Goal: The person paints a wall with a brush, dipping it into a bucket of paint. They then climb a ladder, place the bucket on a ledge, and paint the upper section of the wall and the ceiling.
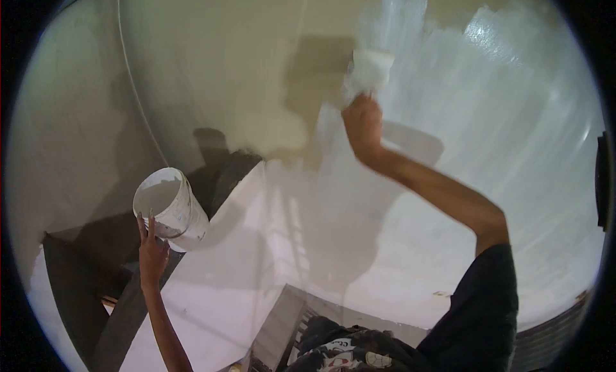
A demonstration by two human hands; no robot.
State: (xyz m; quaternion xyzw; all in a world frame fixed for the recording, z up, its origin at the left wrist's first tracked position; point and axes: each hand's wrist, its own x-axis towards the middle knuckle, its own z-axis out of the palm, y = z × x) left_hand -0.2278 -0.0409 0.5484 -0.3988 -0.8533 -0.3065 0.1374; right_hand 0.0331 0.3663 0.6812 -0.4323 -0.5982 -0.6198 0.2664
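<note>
My right hand (363, 120) is closed around the handle of a wide paintbrush (372, 69), raised against the wall. The brush head is pale and whitish, and its handle is mostly hidden in my fist. White, streaky wet paint (443, 96) covers the wall around and to the right of the brush. At the lower left, my left hand (153, 253) grips the near side of a white paint-smeared bucket (186, 215), with fingers up along its outside near the rim. The bucket is tilted, its mouth towards me; what lies inside is hard to make out.
Beige wall (224, 70) extends left of the white area, with a thin cable (131, 83) running down it. A white sloping ledge (212, 269) with dark edges lies below the bucket. Dark slatted material (555, 337) is at the lower right.
</note>
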